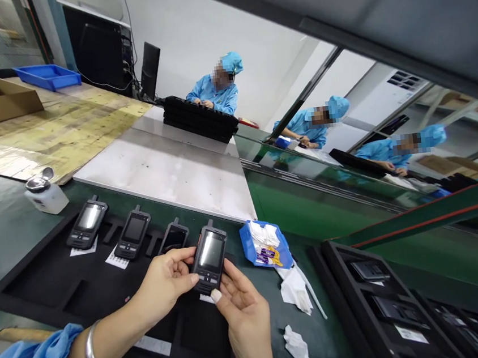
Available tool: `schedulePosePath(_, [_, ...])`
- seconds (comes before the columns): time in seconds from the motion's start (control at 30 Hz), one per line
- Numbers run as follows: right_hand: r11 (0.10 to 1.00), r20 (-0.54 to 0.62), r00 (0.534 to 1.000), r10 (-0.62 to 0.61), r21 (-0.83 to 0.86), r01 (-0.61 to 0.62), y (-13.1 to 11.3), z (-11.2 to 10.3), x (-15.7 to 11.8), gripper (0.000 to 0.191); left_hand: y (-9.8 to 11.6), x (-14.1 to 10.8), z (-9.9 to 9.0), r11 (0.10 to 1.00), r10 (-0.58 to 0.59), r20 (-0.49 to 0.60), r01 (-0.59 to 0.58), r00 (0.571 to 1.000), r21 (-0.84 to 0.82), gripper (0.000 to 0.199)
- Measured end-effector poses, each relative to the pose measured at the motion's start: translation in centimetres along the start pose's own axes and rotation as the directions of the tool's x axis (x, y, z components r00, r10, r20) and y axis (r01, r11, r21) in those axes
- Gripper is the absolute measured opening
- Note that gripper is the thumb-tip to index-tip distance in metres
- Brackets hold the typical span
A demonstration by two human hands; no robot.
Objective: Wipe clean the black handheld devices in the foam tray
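A black handheld radio (209, 257) with a screen and a stubby antenna is held upright between both hands. My left hand (170, 277) pinches its left edge with thumb and fingers. On the right edge and lower corner, my right hand (246, 309) grips it, thumb near the bottom. Beneath lies a black foam tray (100, 284) with cut-out recesses. Along its far edge rest three similar devices: one at the left (87, 222), one in the middle (133, 233) and one partly behind my left hand (174, 236). White labels stick out under two of them.
A blue bin (267, 245) holds white cloths and packets, with crumpled tissues (297, 346) nearby. A white bottle (46, 193) stands left. More foam trays with devices (370, 270) are at right. People in blue work beyond, near stacked black trays (199, 119).
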State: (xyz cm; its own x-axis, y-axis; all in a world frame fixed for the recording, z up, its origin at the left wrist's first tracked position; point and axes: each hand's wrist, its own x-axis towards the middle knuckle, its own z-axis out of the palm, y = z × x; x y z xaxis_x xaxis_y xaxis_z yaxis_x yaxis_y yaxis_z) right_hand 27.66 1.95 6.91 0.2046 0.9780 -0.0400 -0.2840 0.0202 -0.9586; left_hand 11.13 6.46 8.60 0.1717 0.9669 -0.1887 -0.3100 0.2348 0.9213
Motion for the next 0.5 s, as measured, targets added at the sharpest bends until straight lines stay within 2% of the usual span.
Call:
schedulePosePath(0.2, [0.999,0.035,0.999,-0.011,-0.035,0.013,-1.6,2.1,-1.1,0.059,1.6,-1.9,-1.1,0.998,0.045,-0.011,-0.046,0.999,-0.053,0.052])
schedulePosePath(0.5, [0.996,0.087,0.995,-0.056,-0.063,0.061,-2.7,4.4,-2.2,0.06,3.5,-4.1,-2.5,0.992,0.051,-0.035,-0.054,0.998,-0.111,0.054])
